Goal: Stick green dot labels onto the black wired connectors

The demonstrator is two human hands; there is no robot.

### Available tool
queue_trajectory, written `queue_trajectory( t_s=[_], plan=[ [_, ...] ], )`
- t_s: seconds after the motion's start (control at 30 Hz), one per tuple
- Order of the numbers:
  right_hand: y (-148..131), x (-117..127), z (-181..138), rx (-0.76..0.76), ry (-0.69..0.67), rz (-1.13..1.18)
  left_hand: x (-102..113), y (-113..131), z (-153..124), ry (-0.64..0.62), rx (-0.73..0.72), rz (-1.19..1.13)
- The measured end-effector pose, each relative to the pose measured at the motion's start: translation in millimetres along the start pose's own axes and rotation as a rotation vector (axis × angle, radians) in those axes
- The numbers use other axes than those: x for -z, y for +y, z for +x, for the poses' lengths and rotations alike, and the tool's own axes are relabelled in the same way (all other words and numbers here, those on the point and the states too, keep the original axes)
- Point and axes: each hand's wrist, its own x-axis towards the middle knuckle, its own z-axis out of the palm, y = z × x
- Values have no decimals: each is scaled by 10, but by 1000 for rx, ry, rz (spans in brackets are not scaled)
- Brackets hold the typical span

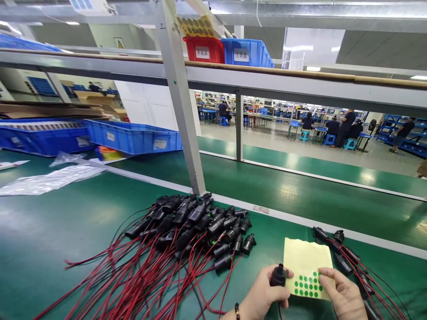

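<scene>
My left hand [263,293] grips a black connector [279,275] upright at the bottom of the view. Just to its right, my right hand [343,295] rests its fingertips on a pale yellow sticker sheet [305,262] that carries several green round dots [308,286] near its lower edge. The sheet lies flat on the green mat [66,231]. A big pile of black connectors with red and black wires [187,235] spreads to the left of my hands. A smaller group of the same connectors [347,258] lies to the right of the sheet.
A grey frame post [182,111] rises behind the pile. Blue crates [133,135] and plastic bags [50,180] sit at the far left. Red [203,49] and blue bins [247,52] stand on the upper shelf. Other people work at benches far behind.
</scene>
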Motion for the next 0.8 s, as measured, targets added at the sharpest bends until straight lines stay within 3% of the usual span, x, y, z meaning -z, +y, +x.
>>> queue_trajectory(
  t_s=[0.27,0.43,0.5,0.57,0.67,0.8],
  plan=[
    [6,-12,9,67,-24,-33,-12,-19,14,-9,19,14],
    [122,197,184,169,81,-93,-36,-14,26,28,78,133],
    [194,314,272,186,178,-81,-44,12,8,38,18,226],
    [258,398,323,201,235,-54,-42,43,-21,6,-149,317],
    [306,412,297,142,161,10,-26,58,-62,-52,-355,410],
    [270,275,149,45,-39,83,-10,-11,-74,-137,-342,466]
  ],
)
